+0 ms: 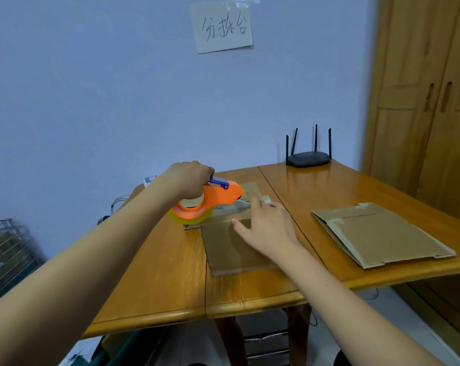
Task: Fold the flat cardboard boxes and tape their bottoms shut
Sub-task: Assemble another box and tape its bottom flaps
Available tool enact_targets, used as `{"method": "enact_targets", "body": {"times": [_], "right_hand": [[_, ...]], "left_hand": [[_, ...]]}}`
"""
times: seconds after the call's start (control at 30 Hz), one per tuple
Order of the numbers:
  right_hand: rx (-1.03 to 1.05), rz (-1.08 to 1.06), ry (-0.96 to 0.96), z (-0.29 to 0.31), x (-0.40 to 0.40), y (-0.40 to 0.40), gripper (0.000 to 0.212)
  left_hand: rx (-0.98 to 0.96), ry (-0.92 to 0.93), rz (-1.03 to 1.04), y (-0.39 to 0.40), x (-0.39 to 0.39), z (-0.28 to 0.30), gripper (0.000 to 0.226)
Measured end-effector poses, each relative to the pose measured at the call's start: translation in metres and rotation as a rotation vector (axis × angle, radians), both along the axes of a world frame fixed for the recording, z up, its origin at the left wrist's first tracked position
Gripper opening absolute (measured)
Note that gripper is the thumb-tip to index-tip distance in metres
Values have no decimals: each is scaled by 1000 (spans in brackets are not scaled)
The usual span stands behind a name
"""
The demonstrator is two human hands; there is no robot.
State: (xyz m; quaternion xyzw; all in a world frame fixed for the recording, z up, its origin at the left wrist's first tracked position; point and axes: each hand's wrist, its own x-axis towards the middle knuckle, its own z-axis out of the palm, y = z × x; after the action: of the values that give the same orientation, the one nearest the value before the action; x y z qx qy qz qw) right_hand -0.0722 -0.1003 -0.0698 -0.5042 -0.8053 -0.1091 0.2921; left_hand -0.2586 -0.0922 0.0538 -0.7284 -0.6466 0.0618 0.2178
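A flat brown cardboard box (pixel 231 249) lies in the middle of the wooden table (pixel 165 281). My left hand (pixel 189 180) grips an orange tape dispenser (pixel 210 204) that holds a yellowish tape roll, resting on the box's far flaps. A strip of clear tape runs from the dispenser's nose across those flaps. My right hand (pixel 268 228) lies palm down on the box with fingers spread, its fingertips pressing beside the tape. A second flat cardboard box (pixel 382 233) lies to the right, apart from both hands.
A black router (pixel 308 158) with several antennas stands at the table's back. A wooden wardrobe (pixel 421 101) rises on the right. A wire rack (pixel 4 249) sits low at the left. A paper note (pixel 222 27) hangs on the blue wall.
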Motion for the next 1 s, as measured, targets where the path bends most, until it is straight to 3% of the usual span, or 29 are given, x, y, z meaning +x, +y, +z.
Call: {"method": "enact_targets", "body": {"times": [0.13,0.23,1.0], "right_hand": [[-55,31,-136,14,1,5,61],[-81,82,-193,8,-2,4,67],[-123,110,-151,-1,2,9,73]], "left_hand": [[7,24,10,1,0,-1,32],[42,72,5,1,2,-4,30],[14,-27,-22,-3,-17,2,33]]}}
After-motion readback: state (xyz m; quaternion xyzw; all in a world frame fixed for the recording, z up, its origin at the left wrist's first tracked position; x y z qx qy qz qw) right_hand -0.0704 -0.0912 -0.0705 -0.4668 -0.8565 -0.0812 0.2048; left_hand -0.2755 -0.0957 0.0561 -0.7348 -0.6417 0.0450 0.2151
